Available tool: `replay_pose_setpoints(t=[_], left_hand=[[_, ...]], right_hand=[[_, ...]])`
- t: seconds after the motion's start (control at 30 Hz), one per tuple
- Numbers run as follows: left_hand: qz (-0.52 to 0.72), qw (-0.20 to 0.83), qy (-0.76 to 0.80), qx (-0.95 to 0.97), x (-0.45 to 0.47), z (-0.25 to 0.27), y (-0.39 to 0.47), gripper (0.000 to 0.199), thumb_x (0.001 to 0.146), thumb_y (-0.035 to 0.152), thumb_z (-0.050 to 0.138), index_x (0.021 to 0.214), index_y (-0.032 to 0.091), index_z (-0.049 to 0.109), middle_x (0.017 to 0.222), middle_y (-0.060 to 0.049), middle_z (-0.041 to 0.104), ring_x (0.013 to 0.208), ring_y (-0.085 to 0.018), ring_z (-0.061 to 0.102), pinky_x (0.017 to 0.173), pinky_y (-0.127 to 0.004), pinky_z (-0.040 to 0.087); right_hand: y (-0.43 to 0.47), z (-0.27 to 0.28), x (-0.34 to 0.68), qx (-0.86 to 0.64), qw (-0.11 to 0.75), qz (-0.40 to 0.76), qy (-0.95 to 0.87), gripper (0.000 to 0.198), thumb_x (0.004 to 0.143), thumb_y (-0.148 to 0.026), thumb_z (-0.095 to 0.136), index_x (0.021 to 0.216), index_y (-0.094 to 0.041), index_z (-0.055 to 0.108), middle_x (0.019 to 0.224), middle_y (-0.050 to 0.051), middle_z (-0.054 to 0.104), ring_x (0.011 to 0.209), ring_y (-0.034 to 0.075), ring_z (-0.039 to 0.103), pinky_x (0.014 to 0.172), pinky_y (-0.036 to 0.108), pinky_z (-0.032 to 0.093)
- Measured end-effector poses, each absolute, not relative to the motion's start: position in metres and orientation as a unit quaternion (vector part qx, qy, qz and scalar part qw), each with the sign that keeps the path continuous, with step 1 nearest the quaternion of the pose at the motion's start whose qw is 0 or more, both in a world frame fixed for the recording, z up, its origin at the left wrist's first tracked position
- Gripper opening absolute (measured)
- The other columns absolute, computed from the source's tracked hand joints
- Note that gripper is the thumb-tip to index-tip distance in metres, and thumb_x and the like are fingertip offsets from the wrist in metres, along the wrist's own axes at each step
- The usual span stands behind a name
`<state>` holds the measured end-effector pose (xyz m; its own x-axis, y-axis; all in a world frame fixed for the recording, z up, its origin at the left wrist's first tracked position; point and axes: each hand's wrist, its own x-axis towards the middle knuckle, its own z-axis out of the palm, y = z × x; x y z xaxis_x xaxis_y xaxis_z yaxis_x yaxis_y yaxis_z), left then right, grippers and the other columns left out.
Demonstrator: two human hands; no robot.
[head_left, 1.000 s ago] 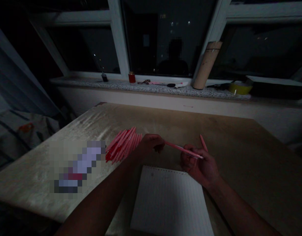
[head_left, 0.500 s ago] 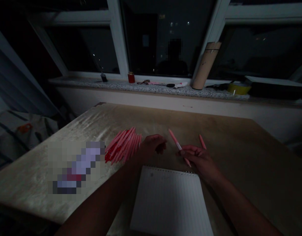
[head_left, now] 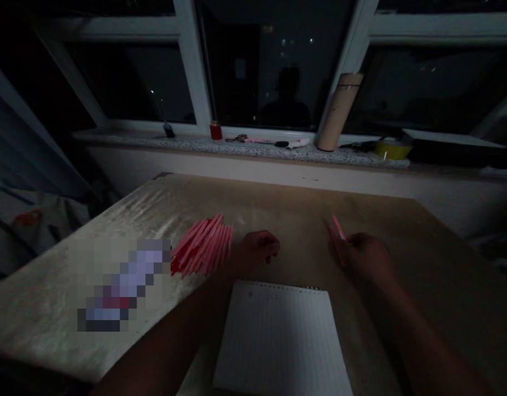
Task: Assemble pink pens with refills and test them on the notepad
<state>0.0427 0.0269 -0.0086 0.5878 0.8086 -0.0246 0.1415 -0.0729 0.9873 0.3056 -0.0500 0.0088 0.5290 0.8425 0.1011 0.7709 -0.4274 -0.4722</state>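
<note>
My right hand [head_left: 367, 256], fingers pinched together, holds a pink pen [head_left: 338, 226] with a pale label, tip pointing away from me. Close beside it on the table lies a second pink pen [head_left: 335, 245], partly covered by the hand. My left hand [head_left: 259, 246] rests over the table with its fingers curled in and nothing visible in them. Just left of that hand is a pile of pink pens [head_left: 206, 242] on something red. A lined spiral notepad [head_left: 280, 335] lies between my forearms.
A blurred-out oblong item [head_left: 130, 280] lies on the table [head_left: 286, 203] at left. Along the windowsill [head_left: 187, 144] stand a red jar [head_left: 216, 130], a tall tan cylinder [head_left: 340, 113] and a yellow tape roll [head_left: 391, 148]. Grey cloth hangs at far left.
My right hand has moved right with the pen, bringing it beside the pen lying there. My left hand stays nearly in place. The view has shifted slightly.
</note>
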Motion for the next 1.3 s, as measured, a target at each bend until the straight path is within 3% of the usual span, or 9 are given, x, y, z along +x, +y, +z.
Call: replay_pose_setpoints(t=[0.37, 1.3], left_hand=[[0.268, 0.559, 0.359, 0.698, 0.043, -0.007, 0.025, 0.019, 0.075, 0.031, 0.056, 0.082, 0.013, 0.056, 0.068, 0.0, 0.058, 0.053, -0.007, 0.051, 0.049, -0.018, 0.038], [0.271, 0.558, 0.354, 0.7, 0.041, -0.012, 0.025, 0.016, 0.071, 0.022, 0.055, 0.085, 0.013, 0.055, 0.069, 0.0, 0.059, 0.054, -0.007, 0.053, 0.051, -0.019, 0.04]], right_hand=[[-0.047, 0.001, 0.319, -0.859, 0.105, 0.091, -0.492, 0.043, 0.076, -0.053, 0.046, 0.08, -0.02, 0.071, 0.078, 0.016, 0.069, 0.072, 0.031, 0.065, 0.052, 0.035, 0.041], [-0.041, -0.009, 0.322, -0.864, 0.123, 0.085, -0.481, 0.04, 0.076, -0.051, 0.046, 0.083, -0.022, 0.071, 0.08, 0.013, 0.071, 0.077, 0.03, 0.066, 0.052, 0.032, 0.041]])
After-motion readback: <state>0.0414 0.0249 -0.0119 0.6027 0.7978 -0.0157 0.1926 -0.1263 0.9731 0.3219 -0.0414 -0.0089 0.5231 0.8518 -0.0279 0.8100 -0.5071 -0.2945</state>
